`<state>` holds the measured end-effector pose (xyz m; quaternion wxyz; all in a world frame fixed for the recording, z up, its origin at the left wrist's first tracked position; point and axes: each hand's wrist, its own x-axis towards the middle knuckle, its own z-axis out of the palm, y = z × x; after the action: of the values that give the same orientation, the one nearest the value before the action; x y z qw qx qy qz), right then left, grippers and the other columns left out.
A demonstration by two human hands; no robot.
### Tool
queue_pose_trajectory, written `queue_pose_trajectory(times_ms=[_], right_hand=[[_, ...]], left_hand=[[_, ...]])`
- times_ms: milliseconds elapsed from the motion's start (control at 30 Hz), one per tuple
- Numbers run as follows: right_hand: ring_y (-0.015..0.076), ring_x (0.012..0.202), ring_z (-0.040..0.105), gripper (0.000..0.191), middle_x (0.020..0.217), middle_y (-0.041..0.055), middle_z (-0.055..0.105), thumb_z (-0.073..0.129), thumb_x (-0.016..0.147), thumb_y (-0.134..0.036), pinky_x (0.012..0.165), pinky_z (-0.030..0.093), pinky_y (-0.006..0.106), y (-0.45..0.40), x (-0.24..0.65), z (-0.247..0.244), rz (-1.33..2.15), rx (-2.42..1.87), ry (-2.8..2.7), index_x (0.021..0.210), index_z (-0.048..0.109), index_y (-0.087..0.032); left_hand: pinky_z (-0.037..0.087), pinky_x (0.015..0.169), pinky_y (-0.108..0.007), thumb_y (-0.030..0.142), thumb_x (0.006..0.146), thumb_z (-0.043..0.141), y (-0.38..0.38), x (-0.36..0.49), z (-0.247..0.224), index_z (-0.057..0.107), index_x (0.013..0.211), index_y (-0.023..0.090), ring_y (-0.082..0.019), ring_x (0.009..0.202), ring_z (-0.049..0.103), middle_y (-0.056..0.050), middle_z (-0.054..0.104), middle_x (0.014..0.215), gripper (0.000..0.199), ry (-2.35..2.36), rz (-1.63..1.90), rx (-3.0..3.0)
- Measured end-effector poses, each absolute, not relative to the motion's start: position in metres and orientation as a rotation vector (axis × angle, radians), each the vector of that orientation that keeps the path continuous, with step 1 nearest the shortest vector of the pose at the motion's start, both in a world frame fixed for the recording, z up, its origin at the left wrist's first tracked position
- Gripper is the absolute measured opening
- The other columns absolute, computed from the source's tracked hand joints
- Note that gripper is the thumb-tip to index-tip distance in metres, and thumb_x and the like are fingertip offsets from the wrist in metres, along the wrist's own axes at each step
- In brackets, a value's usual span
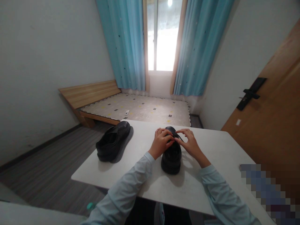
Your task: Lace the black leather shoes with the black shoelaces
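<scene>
A black shoe (171,159) stands on the white table (145,187), its heel toward me and its toe pointing away. Both my hands meet over its lacing area. From the left, my left hand (161,142) rests on the shoe with curled fingers pinching at the laces. On the other side my right hand (189,143) has thumb and index finger closed around a dark lace near the middle of the shoe. A second black shoe (110,145) sits by itself at the table's left side, touched by neither hand.
Beyond the table is a bed (150,109) with a small white object (127,112) on it. Blue curtains (126,47) flank the window. A wooden door (269,115) stands at right; a pixelated patch covers the table's right edge.
</scene>
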<state>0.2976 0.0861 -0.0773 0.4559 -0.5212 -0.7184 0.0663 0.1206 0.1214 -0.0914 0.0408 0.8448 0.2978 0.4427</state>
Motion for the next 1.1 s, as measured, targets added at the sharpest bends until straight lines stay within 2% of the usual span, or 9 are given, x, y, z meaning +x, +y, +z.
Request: queue_pose_trajectory(times_ms=[100,167,300,500,600,700,767,967,1100], right_hand=[[0.0276,0.113,0.048,0.049,0.116,0.0088,0.055,0.07,0.069,-0.038,0.097,0.038,0.046,0.086,0.301,-0.079,0.27,-1.247,-1.854,0.114,0.054,-0.024],[0.0267,0.118,0.046,0.057,0.122,0.0097,0.052,0.069,0.069,-0.036,0.103,0.034,0.046,0.087,0.301,-0.082,0.378,-1.215,-1.896,0.12,0.048,-0.023],[0.024,0.12,0.048,0.055,0.126,0.0097,0.052,0.063,0.074,-0.031,0.103,0.035,0.043,0.089,0.3,-0.089,0.559,-1.179,-1.884,0.125,0.042,-0.022],[0.0249,0.119,0.05,0.054,0.125,0.0108,0.054,0.062,0.074,-0.029,0.1,0.038,0.045,0.092,0.303,-0.093,0.576,-1.161,-1.843,0.124,0.042,-0.022],[0.0259,0.12,0.049,0.055,0.126,0.0115,0.053,0.063,0.074,-0.029,0.099,0.039,0.046,0.092,0.304,-0.094,0.578,-1.177,-1.849,0.124,0.042,-0.022],[0.0266,0.12,0.049,0.055,0.126,0.0115,0.053,0.062,0.073,-0.029,0.098,0.039,0.047,0.09,0.305,-0.094,0.572,-1.185,-1.856,0.125,0.042,-0.023],[0.0271,0.119,0.049,0.055,0.126,0.0118,0.054,0.062,0.074,-0.03,0.097,0.039,0.048,0.089,0.305,-0.093,0.568,-1.187,-1.854,0.124,0.043,-0.023],[0.028,0.121,0.048,0.054,0.129,0.012,0.052,0.061,0.073,-0.031,0.096,0.039,0.048,0.089,0.307,-0.095,0.559,-1.205,-1.855,0.124,0.044,-0.023],[0.0274,0.121,0.047,0.055,0.129,0.0116,0.051,0.061,0.073,-0.03,0.096,0.039,0.048,0.091,0.308,-0.097,0.538,-1.199,-1.87,0.124,0.043,-0.023]], left_hand=[[0.027,0.104,-0.05,0.026,0.077,0.066,0.121,0.12,-0.09,0.068,0.079,0.025,-0.023,0.107,0.049,-0.003,0.066,0.096,0.003,0.908,1.34,2.607],[0.026,0.105,-0.05,0.026,0.077,0.066,0.121,0.119,-0.088,0.067,0.078,0.024,-0.022,0.106,0.05,-0.002,0.065,0.096,0.003,0.904,1.325,2.627],[0.021,0.107,-0.051,0.025,0.079,0.062,0.121,0.117,-0.083,0.064,0.08,0.023,-0.021,0.103,0.05,-0.003,0.065,0.095,0.004,0.887,1.252,2.681],[0.019,0.108,-0.051,0.022,0.078,0.059,0.12,0.113,-0.076,0.062,0.077,0.022,-0.021,0.098,0.053,-0.002,0.065,0.088,0.003,0.826,1.205,2.764],[0.028,0.105,-0.047,0.022,0.08,0.057,0.12,0.109,-0.072,0.06,0.078,0.021,-0.02,0.095,0.055,-0.003,0.064,0.087,0.004,0.802,1.208,2.682],[0.042,0.092,-0.039,0.026,0.085,0.051,0.12,0.106,-0.069,0.057,0.082,0.019,-0.018,0.089,0.057,-0.005,0.063,0.086,0.01,0.79,1.247,2.408],[0.046,0.085,-0.034,0.031,0.089,0.046,0.121,0.106,-0.068,0.054,0.087,0.018,-0.017,0.088,0.059,-0.005,0.063,0.088,0.015,0.741,1.278,2.147],[0.052,0.083,-0.039,0.045,0.088,0.047,0.119,0.11,-0.064,0.034,0.087,0.021,-0.017,0.086,0.066,-0.003,0.066,0.088,0.027,0.387,1.171,1.447],[0.055,0.074,-0.037,0.048,0.086,0.049,0.119,0.108,-0.063,0.033,0.088,0.022,-0.016,0.076,0.068,0.0,0.065,0.085,0.03,0.366,1.123,1.334]])
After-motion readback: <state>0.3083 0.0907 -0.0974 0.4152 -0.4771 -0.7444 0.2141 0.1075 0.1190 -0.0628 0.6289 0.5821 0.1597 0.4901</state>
